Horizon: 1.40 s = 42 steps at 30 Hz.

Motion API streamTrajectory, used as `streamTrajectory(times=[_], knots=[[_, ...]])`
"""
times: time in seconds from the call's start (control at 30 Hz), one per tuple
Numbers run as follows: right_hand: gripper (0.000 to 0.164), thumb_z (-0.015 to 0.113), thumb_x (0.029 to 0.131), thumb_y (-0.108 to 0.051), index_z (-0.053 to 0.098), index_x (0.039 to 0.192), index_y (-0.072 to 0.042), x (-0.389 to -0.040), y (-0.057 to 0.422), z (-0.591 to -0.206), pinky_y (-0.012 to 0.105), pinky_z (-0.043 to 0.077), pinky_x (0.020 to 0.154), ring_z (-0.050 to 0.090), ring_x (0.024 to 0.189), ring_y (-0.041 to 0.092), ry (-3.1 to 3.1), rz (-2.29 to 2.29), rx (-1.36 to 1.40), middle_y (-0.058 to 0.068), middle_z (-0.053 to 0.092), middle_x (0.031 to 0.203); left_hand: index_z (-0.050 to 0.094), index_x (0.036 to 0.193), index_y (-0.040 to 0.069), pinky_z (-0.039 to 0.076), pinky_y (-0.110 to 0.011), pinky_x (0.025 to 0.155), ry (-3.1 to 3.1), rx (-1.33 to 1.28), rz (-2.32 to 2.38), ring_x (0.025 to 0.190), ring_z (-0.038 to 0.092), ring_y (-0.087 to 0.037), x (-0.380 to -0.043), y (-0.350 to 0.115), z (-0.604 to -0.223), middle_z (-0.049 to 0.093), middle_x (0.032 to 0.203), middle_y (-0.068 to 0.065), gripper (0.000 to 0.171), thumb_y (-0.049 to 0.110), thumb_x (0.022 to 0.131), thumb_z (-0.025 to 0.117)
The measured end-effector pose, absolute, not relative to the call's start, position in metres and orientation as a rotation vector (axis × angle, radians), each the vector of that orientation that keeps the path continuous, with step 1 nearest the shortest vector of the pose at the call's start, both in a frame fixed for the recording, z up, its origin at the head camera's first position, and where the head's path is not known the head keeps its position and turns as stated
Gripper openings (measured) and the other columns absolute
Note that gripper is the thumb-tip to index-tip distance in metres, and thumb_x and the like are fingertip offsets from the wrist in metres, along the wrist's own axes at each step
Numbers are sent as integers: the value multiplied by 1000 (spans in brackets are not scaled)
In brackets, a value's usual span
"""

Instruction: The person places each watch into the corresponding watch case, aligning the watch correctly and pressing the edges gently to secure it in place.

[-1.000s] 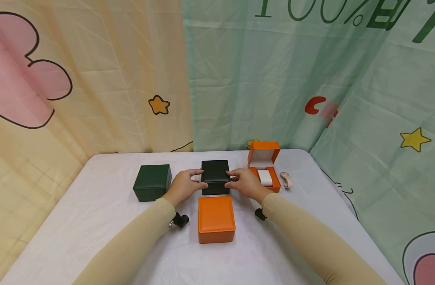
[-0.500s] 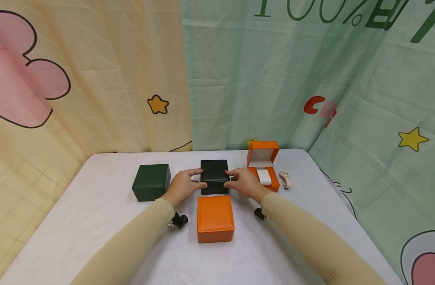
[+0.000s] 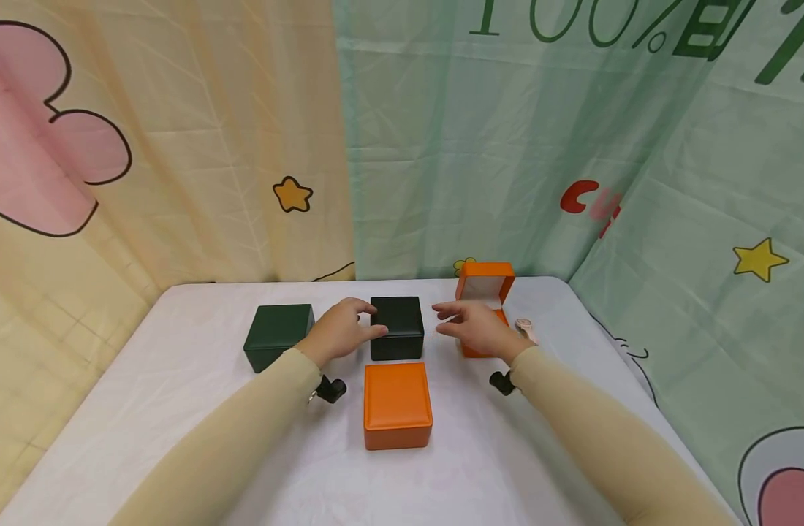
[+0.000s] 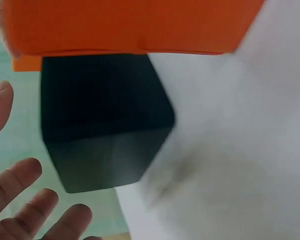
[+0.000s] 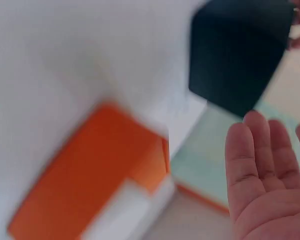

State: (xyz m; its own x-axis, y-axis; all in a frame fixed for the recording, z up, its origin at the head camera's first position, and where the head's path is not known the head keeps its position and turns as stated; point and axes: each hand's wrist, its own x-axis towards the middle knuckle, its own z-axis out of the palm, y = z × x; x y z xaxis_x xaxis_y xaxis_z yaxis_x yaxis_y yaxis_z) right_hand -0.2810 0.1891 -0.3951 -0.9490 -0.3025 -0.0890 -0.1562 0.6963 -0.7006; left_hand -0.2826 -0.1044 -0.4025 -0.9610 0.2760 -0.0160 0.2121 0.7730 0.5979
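A closed black box (image 3: 397, 329) stands at the back middle of the white table. My left hand (image 3: 341, 332) is at its left side, fingers spread and holding nothing; the fingertips overlap the box's left edge in the head view. To the right of the box, my right hand (image 3: 476, 327) is apart from it with its fingers extended. Behind that hand is an orange watch box (image 3: 485, 274) with its lid up; its white cushion (image 5: 122, 212) shows in the right wrist view. The right wrist view shows the right palm bare beside the black box.
A closed orange box (image 3: 398, 405) sits in front of the black one. On the left stands a dark green box (image 3: 278, 336), partly behind my left hand. A pink wristwatch (image 3: 525, 329) lies right of the open box. Printed curtains (image 3: 441, 146) hang behind the table (image 3: 205, 314).
Both hands pinched the black box's sides before. The right hand has since let go and moved right, and the left hand's fingers have loosened and risen. The box stays in place.
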Motion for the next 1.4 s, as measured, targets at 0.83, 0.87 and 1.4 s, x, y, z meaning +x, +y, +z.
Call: streamTrajectory(times=[0.83,0.87,1.4], knots=[[64,56,109,-35,40,158,3,-302,357,-408,56,52,108,62,126,41,2782,-707,16,31,58,146,45,160,12,45,-41,121,2682,761,679,143,54,-23,-298,52,-352,53,159,-5,76,51,99,69],[65,56,109,-35,40,158,3,-302,357,-410,56,53,107,63,124,40,2778,-703,16,31,58,146,45,160,11,45,-41,121,2688,754,659,143,54,-23,-299,56,-355,54,159,-5,76,50,99,69],[68,63,104,-35,44,155,6,-307,357,-426,37,59,90,65,95,21,2740,-731,2,26,66,133,60,147,10,50,-46,113,2752,601,566,131,57,-35,-302,95,-388,54,150,-14,69,53,96,74]])
